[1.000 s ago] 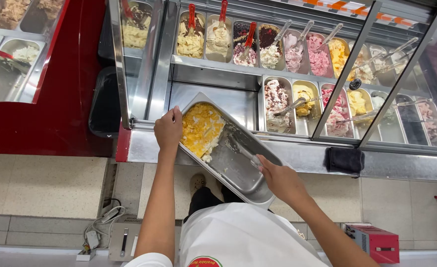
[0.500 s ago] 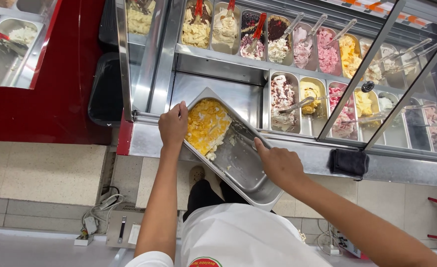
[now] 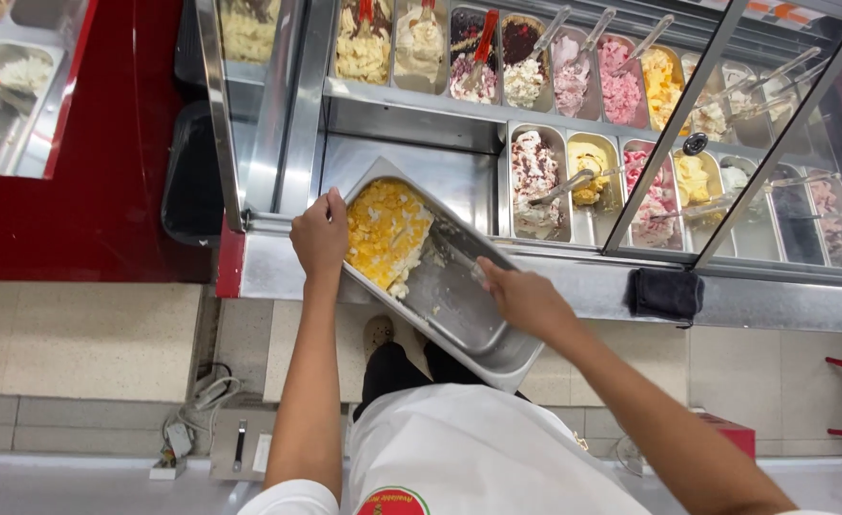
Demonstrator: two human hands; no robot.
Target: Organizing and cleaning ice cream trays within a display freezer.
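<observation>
Steel tray [image 3: 459, 305] between both hands

The pan [image 3: 459, 305] sits tilted at the front edge of the display case [image 3: 278, 124], ice cream [image 3: 383, 229] heaped in its far end. Left hand [image 3: 319, 236] grips its left rim; right hand [image 3: 526, 298] apparently reaches inside. Tubs [image 3: 535, 176] lie behind, a cloth [image 3: 666, 293] to the right.
</observation>
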